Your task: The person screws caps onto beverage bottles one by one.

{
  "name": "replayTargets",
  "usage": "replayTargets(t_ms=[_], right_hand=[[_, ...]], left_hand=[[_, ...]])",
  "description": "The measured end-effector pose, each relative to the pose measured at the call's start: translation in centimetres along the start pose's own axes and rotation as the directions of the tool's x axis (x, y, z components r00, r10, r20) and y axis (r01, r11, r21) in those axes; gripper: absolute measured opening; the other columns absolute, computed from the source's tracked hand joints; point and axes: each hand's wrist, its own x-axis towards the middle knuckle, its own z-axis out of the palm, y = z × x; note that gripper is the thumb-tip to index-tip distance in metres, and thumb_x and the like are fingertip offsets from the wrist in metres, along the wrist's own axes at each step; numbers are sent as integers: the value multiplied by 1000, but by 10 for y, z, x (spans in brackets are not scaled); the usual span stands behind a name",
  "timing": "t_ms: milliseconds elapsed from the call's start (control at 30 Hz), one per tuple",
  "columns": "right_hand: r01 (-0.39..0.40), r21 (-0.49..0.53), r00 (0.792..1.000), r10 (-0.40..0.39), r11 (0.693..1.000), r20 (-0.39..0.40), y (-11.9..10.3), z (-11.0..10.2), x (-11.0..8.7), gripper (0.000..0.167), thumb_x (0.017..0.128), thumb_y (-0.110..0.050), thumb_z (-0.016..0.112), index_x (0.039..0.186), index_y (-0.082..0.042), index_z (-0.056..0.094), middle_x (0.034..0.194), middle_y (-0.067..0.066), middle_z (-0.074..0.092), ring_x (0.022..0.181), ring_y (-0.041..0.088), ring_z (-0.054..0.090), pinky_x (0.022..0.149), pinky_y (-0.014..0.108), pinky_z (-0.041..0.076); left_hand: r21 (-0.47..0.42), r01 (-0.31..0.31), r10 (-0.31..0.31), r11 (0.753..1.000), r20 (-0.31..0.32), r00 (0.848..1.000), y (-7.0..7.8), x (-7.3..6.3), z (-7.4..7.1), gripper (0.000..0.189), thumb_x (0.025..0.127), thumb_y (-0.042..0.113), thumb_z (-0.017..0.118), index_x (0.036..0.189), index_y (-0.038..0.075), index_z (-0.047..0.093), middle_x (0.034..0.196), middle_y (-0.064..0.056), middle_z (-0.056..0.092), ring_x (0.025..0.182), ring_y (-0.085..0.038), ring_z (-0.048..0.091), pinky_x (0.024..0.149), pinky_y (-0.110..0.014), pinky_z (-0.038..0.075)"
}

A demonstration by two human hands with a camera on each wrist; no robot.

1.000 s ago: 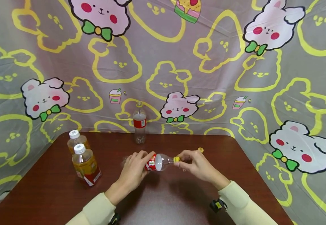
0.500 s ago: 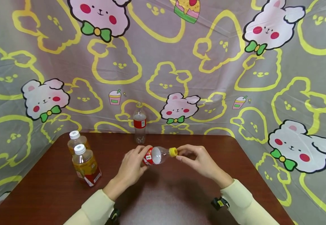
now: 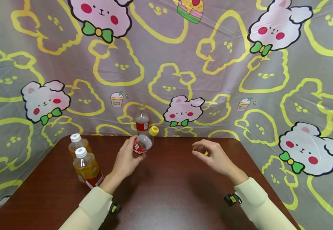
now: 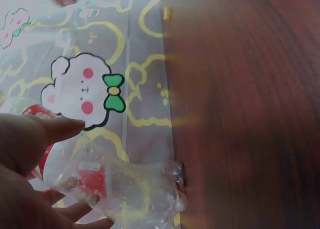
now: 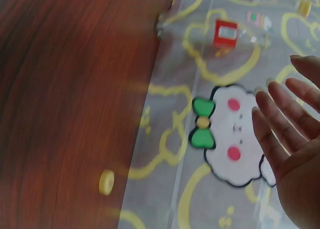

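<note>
My left hand (image 3: 124, 158) grips a clear plastic bottle (image 3: 145, 143) by its red label, with the bottle raised upright and leaning slightly right. A yellow cap (image 3: 154, 130) sits on its neck. The left wrist view has the see-through lower body of this bottle (image 4: 135, 194) beyond the fingers. To the right, my right hand (image 3: 213, 156) hovers over the table, fingers loosely bent and holding nothing. Behind that hand lies a loose yellow cap (image 5: 106, 182) on the table. Another clear bottle with a red label (image 3: 142, 125) stands at the back, partly hidden by the held one.
Two bottles of amber drink with white caps stand at the left, a front one (image 3: 88, 169) and a rear one (image 3: 75, 145). The dark wooden table (image 3: 172, 198) ends at a patterned cloth backdrop (image 3: 221, 73).
My right hand has let go of the bottle's yellow cap and drawn away to the right. The left hand has tipped the bottle from lying sideways to nearly upright, moving it left and back.
</note>
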Motion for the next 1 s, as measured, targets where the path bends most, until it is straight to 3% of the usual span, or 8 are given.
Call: replayTargets(t_ms=[200,333,600,800,1000], right_hand=[[41,-124,999,-42,991,-3,26,-6,-1,23,91,-12,77,113,-13,71,100,-5,69,89,12,67,75,38,57],[21,-204,1000,-16,979,26,39,-8,-2,26,91,-14,78,115,-12,70,108,-4,66,96,16,65,83,43,55],[-20,-450,984,96,893,148,67,-7,-3,39,93,-21,76,128,-9,65,125,7,58,112,27,61,92,48,52],[-44,-498,967,163,866,197,89,2,-6,49,91,-17,77,135,-7,61,131,13,55,116,31,59,89,51,53],[-133,-540,925,299,831,233,102,11,-6,52,94,-19,74,141,-7,56,138,17,51,117,36,58,84,54,54]], left_hand=[[-57,76,-79,995,-51,996,-5,12,-4,83,79,13,87,146,4,40,131,-22,54,123,-43,56,100,-59,45],[-87,119,-126,989,-75,989,-9,19,-6,83,83,13,84,149,1,35,138,-25,49,129,-45,51,104,-59,42],[-171,199,-223,965,-137,965,-17,34,-9,81,85,10,81,150,2,33,142,-26,47,136,-43,44,112,-56,35],[-215,291,-330,932,-177,927,-26,43,-6,78,88,13,79,150,5,33,145,-25,46,139,-44,43,113,-57,34],[-246,376,-427,893,-202,881,-39,50,-2,78,88,14,77,151,7,31,146,-26,44,139,-46,42,113,-58,34]])
